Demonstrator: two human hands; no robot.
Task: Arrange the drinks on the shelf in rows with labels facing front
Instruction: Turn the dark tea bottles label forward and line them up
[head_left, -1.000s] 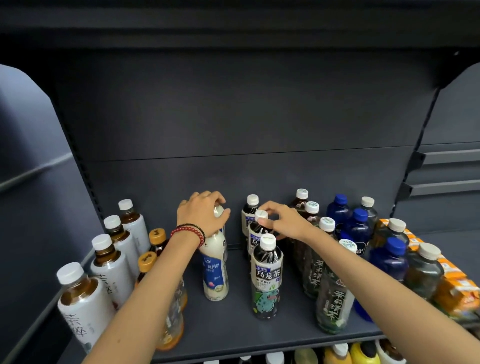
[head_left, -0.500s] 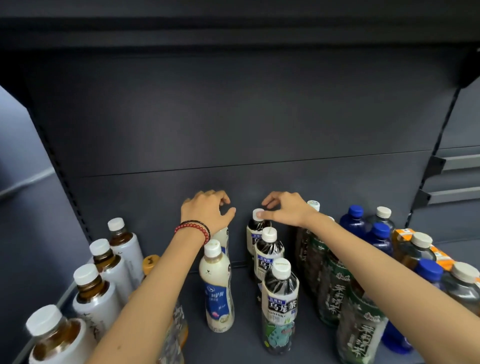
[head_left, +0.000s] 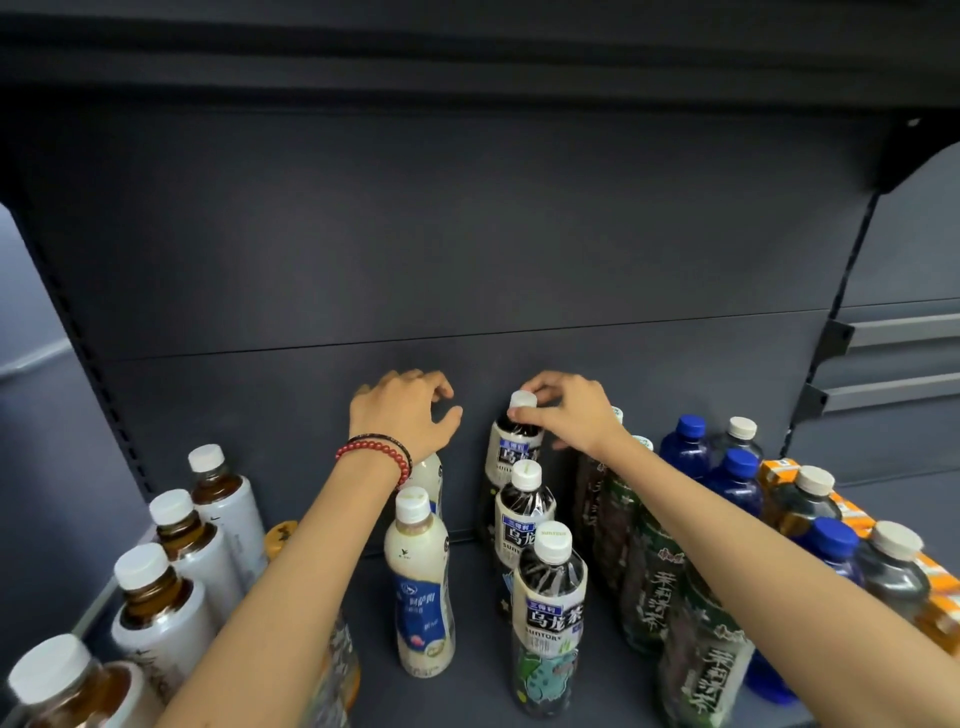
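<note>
On the dark shelf (head_left: 467, 691) stand rows of drinks. My left hand (head_left: 402, 415), with a red bead bracelet on the wrist, is clasped over the top of the rear cream milk-tea bottle (head_left: 428, 480), whose cap is hidden under the palm. A second cream bottle (head_left: 420, 587) stands in front of it. My right hand (head_left: 563, 413) pinches the white cap of the rear dark oolong tea bottle (head_left: 514, 452). Two more oolong bottles (head_left: 548, 613) line up before it, labels facing me.
White-sleeved brown tea bottles (head_left: 166, 608) run along the left side. Green-labelled tea bottles (head_left: 654, 587) stand under my right forearm, with blue bottles (head_left: 737, 480), grey bottles (head_left: 896, 571) and orange cartons (head_left: 935, 597) further right. The shelf's back panel (head_left: 467, 260) rises right behind my hands.
Both hands have pushed their bottles back towards the rear panel. The view has moved closer and lower; a second cream bottle now shows in front.
</note>
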